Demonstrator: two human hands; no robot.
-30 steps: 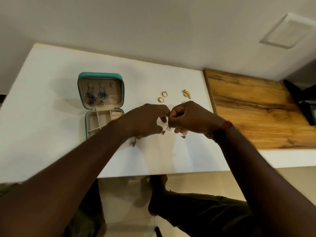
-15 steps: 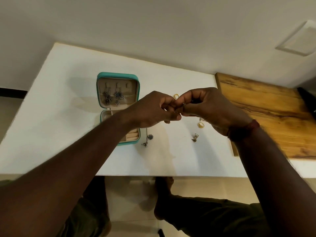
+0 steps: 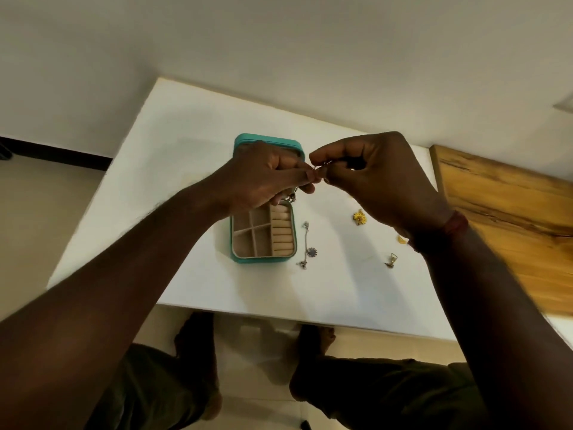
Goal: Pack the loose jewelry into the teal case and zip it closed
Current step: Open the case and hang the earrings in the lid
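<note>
The left hand and right hand pinch the small silver piece in a narrow grip, now over the open teal case on the desk — earlier at its 3 o'clock.

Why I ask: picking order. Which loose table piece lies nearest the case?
The silver charm chain beside the case; gold flower and triangular earring lie farther.

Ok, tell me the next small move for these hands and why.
Probably lower the small silver piece into the open teal case. Both the left hand and right hand pinch it over the case, whose tray compartments look empty, while a chain and other pieces wait on the table.
</note>
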